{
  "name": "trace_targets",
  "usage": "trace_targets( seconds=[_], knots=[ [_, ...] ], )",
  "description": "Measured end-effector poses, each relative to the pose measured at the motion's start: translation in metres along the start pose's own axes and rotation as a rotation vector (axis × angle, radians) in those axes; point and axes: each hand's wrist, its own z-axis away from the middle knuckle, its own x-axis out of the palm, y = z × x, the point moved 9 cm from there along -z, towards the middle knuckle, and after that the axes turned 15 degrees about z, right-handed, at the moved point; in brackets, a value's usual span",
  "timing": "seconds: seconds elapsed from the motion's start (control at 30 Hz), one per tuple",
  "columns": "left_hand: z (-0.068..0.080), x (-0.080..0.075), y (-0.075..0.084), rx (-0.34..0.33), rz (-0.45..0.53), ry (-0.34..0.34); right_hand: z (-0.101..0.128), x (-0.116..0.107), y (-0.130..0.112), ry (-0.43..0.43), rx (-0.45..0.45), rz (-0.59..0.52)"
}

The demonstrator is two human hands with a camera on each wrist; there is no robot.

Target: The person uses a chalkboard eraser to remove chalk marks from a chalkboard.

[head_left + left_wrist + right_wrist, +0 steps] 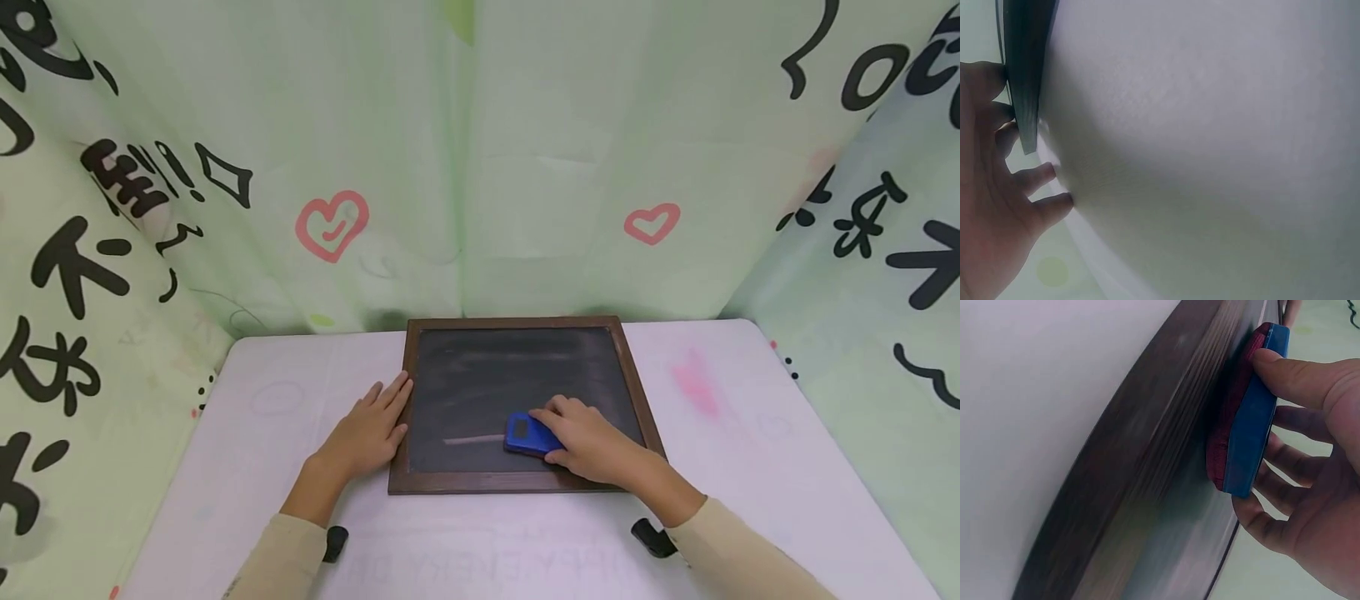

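A small chalkboard (480, 375) with a brown wooden frame lies on the white table. My right hand (588, 437) grips a blue chalkboard eraser (528, 435) against the board's lower right half. In the right wrist view the eraser (1250, 419) shows a dark red felt side towards the board, with thumb and fingers around its blue body. A pale chalk line (472, 439) runs left from the eraser; faint smears cross the upper board. My left hand (371, 429) rests with extended fingers at the frame's left edge, some fingertips on the wood and others on the table.
Behind the table hangs a pale green curtain (540, 167) with hearts and dark writing, which also covers both sides. A pink stain (696, 383) marks the white table (480, 550) right of the board. Black wrist devices (654, 538) sit at both sleeves.
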Motion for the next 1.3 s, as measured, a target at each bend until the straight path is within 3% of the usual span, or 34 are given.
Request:
trace_targets(
  seconds=[0.57, 0.8, 1.07, 1.3],
  knots=[
    [-0.001, 0.001, 0.001, -0.01, 0.011, -0.019, -0.055, 0.0, -0.067, -0.082, -0.114, 0.102],
    [-0.002, 0.001, 0.002, -0.018, 0.012, -0.021, -0.072, -0.002, -0.093, -0.073, -0.165, 0.15],
    [0.0, -0.001, 0.0, -0.028, 0.007, -0.019, -0.082, -0.004, -0.12, -0.042, -0.2, 0.289],
    [0.0, 0.0, 0.001, -0.03, 0.014, -0.026, -0.078, -0.004, -0.124, -0.045, -0.245, 0.325]
  ],
)
